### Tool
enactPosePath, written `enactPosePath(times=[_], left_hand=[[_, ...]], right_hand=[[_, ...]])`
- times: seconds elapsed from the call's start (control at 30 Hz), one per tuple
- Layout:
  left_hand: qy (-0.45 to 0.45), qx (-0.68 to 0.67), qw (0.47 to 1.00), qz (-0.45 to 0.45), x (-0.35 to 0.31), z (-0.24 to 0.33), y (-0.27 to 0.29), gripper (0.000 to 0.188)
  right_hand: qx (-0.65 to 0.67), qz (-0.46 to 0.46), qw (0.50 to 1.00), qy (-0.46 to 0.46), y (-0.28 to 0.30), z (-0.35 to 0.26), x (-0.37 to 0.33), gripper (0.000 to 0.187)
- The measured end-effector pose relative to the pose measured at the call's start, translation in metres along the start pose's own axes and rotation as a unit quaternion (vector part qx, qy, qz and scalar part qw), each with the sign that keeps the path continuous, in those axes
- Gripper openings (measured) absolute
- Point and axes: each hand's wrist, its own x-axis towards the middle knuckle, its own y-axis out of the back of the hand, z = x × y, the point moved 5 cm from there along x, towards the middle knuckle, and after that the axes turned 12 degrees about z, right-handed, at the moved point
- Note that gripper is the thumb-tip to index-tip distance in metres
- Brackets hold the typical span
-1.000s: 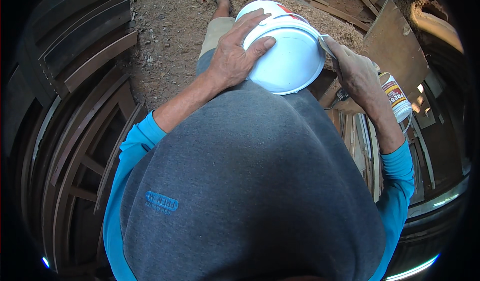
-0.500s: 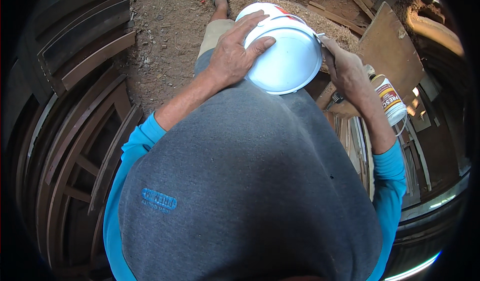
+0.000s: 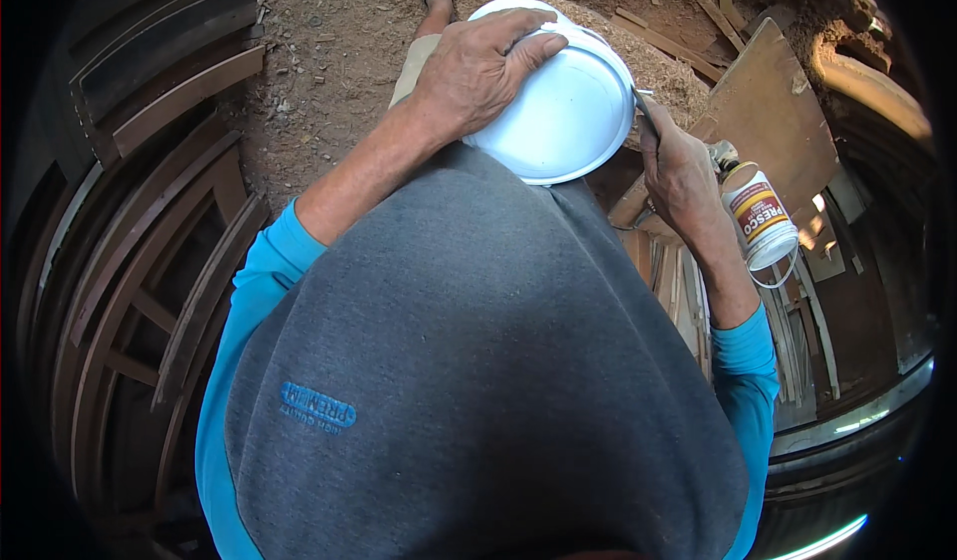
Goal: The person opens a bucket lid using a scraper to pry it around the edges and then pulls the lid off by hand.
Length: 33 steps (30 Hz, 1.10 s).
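Observation:
A white bucket [image 3: 558,111] with a round lid rests tilted against my lap, its lid turned up toward me. My left hand [image 3: 488,66] grips the bucket's upper left side, thumb lying over the lid's rim and fingers reaching round behind it. At the lid's right edge is my right hand [image 3: 680,166], closed round a thin, flat, dark tool [image 3: 646,116]. That tool's tip meets the rim or lies just beside it; its lower part is hidden in my fist. A thin white piece, perhaps the handle's end, sticks out there.
A smaller white, red and yellow pail [image 3: 763,221] with a wire handle stands right of my right forearm. Behind it leans a brown board [image 3: 778,111]. Wooden frames [image 3: 150,301] are stacked at the left. Shavings and wood scraps cover the ground [image 3: 329,91] ahead.
The bucket has shifted slightly left and turned a little. My left hand has moved with it, its thumb higher on the rim. My right hand and the tool have come slightly lower.

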Motion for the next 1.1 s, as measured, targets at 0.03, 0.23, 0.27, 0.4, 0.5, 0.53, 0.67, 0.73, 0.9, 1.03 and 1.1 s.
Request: enactPosePath(times=[0.03, 0.23, 0.27, 0.4, 0.5, 0.53, 0.67, 0.73, 0.9, 1.03, 1.1], left_hand=[[0.001, 0.002, 1.000, -0.003, 0.000, 0.000, 0.000, 0.042], [-0.026, 0.021, 0.999, -0.004, 0.001, -0.001, -0.001, 0.038], [-0.028, 0.022, 0.999, -0.003, 0.001, -0.001, -0.001, 0.038], [-0.041, 0.020, 0.999, -0.010, 0.003, -0.001, 0.000, 0.038], [-0.025, 0.028, 0.999, -0.027, 0.002, -0.003, -0.002, 0.038], [-0.015, 0.034, 0.999, -0.030, 0.002, -0.004, -0.002, 0.038], [-0.051, 0.062, 0.997, 0.004, -0.001, -0.006, -0.001, 0.041], [-0.056, 0.061, 0.995, 0.064, -0.009, -0.009, 0.002, 0.045], [0.020, -0.012, 0.994, 0.109, -0.035, -0.005, 0.001, 0.054], [0.048, -0.018, 0.997, 0.057, -0.037, -0.015, 0.002, 0.050], [0.034, 0.000, 0.998, 0.056, -0.035, -0.016, 0.001, 0.049]], right_hand=[[-0.018, -0.002, 1.000, 0.009, 0.001, 0.001, 0.001, 0.025], [-0.012, -0.048, 0.999, -0.019, 0.005, 0.006, 0.010, 0.028], [0.001, -0.057, 0.998, -0.029, 0.006, 0.007, 0.013, 0.029], [-0.100, -0.013, 0.993, 0.061, 0.002, 0.007, 0.012, 0.031], [-0.142, -0.020, 0.986, 0.085, 0.003, 0.012, 0.013, 0.029], [-0.099, -0.020, 0.992, 0.080, 0.002, 0.014, 0.015, 0.026], [0.016, -0.032, 0.999, 0.021, 0.002, 0.016, 0.018, 0.020], [-0.001, -0.044, 0.999, -0.023, 0.000, 0.019, 0.013, 0.028], [-0.073, 0.037, 0.994, 0.071, -0.005, 0.013, 0.007, 0.028], [-0.055, 0.013, 0.994, 0.096, 0.000, 0.010, 0.014, 0.022], [-0.010, -0.036, 0.998, 0.058, 0.007, 0.011, 0.023, 0.018]])
